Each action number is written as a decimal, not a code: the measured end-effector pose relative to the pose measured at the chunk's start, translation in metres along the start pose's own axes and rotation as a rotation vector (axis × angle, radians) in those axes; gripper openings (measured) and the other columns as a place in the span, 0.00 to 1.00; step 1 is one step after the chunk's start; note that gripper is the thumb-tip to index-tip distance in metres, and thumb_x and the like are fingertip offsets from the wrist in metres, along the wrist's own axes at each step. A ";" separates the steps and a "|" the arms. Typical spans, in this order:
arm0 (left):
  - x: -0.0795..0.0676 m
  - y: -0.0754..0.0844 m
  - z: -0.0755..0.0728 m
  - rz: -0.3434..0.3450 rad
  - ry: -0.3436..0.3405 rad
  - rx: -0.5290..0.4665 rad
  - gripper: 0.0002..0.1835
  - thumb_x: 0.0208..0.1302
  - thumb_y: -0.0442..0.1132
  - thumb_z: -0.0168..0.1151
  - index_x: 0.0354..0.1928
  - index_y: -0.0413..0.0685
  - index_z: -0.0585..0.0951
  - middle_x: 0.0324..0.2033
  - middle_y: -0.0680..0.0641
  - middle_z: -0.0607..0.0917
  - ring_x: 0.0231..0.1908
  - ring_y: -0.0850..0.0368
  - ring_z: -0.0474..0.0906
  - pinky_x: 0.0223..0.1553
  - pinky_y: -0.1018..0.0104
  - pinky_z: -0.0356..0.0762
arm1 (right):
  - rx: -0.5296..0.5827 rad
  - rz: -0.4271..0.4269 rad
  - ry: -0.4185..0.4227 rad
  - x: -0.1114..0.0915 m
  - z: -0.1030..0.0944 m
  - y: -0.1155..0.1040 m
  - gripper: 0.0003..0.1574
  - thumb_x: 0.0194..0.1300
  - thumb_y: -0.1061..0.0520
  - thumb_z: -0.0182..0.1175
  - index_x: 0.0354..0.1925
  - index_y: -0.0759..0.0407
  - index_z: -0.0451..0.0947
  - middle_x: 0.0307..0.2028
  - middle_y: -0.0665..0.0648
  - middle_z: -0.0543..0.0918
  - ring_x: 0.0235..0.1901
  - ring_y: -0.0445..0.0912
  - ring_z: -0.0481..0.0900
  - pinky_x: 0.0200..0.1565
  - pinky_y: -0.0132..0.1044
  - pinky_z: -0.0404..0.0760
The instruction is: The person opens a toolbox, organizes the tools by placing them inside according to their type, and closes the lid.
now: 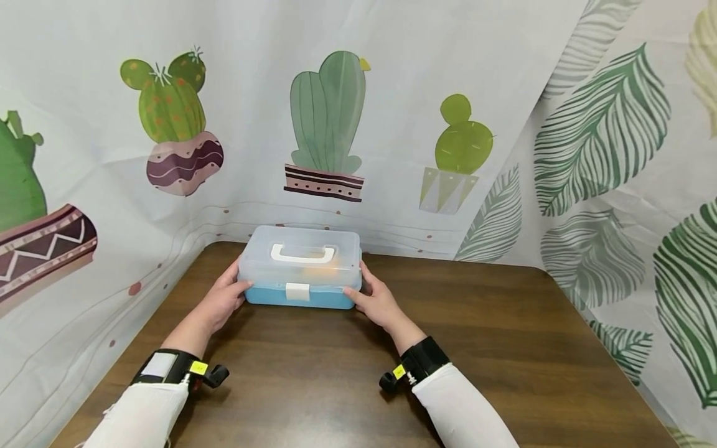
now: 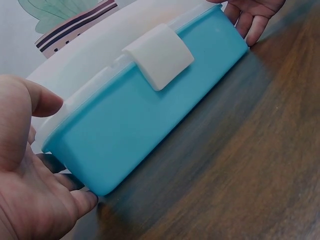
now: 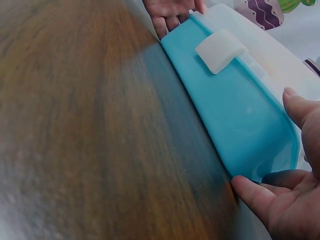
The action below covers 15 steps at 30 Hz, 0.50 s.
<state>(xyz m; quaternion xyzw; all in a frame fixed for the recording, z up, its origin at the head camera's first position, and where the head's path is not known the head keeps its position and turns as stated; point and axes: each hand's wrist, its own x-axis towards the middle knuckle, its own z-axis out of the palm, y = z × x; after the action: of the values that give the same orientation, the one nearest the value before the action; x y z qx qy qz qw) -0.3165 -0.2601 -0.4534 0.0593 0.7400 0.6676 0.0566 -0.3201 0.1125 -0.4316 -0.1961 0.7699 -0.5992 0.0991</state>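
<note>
A plastic storage box (image 1: 299,267) with a light-blue base and a cloudy see-through lid stands near the back of the table. On its lid lies a white carry handle (image 1: 302,254), and a white latch (image 1: 297,292) covers the middle of the front seam. Something orange shows faintly through the lid. My left hand (image 1: 224,297) grips the left end, thumb at the front corner by the lid's rim and fingers along the side near the bottom edge. At the right end my right hand (image 1: 378,300) holds it the same way, its fingers low on the side (image 3: 280,192).
The box stands on a dark brown wooden table (image 1: 313,361) with rounded back corners. Close behind it hangs a white cloth (image 1: 392,124) printed with cacti, and another cloth with leaf prints (image 1: 605,143) hangs along the right. Each wrist wears a black strap with a small camera.
</note>
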 end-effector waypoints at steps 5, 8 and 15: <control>-0.002 -0.002 -0.005 -0.009 0.008 -0.002 0.42 0.80 0.35 0.48 0.83 0.75 0.41 0.84 0.47 0.36 0.82 0.40 0.32 0.74 0.24 0.40 | 0.017 -0.014 0.012 0.003 0.003 0.005 0.52 0.75 0.53 0.62 0.83 0.50 0.43 0.79 0.66 0.59 0.71 0.61 0.71 0.57 0.60 0.83; -0.002 -0.001 -0.006 -0.008 0.008 -0.015 0.42 0.80 0.35 0.48 0.83 0.75 0.41 0.84 0.47 0.36 0.81 0.41 0.33 0.75 0.27 0.41 | -0.006 -0.010 0.003 0.004 0.002 0.003 0.52 0.75 0.52 0.62 0.83 0.50 0.42 0.79 0.66 0.59 0.72 0.60 0.70 0.56 0.56 0.85; -0.002 -0.001 -0.001 0.010 0.025 -0.031 0.42 0.79 0.33 0.49 0.83 0.70 0.43 0.84 0.46 0.40 0.81 0.41 0.36 0.75 0.26 0.42 | -0.036 -0.012 0.001 0.000 -0.001 -0.001 0.52 0.75 0.53 0.61 0.83 0.54 0.42 0.78 0.68 0.60 0.72 0.61 0.70 0.55 0.56 0.85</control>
<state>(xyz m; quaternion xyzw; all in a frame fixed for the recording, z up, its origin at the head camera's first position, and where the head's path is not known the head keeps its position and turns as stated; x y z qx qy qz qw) -0.3145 -0.2617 -0.4543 0.0536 0.7298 0.6800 0.0450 -0.3201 0.1129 -0.4306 -0.2022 0.7794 -0.5859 0.0916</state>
